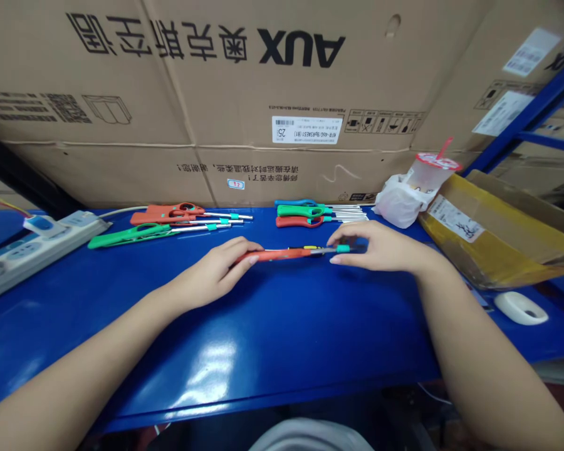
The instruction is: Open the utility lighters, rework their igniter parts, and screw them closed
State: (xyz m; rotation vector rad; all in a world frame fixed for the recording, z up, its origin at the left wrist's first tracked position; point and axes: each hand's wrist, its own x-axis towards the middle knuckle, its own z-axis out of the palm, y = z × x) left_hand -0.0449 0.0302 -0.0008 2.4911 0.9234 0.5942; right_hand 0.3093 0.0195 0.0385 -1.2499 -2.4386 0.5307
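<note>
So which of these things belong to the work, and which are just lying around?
Part of the work: orange lighter, left hand, right hand, green lighter, red lighter.
Just lying about: power strip, mouse, plastic cup, parcel.

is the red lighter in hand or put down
In hand: the red lighter has its handle inside the left hand, and the right hand pinches it near the teal collar.

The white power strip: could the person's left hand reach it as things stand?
Probably yes. The left hand is on the red lighter, but the blue bench toward the power strip looks open; the green lighter lies farther back.
</note>
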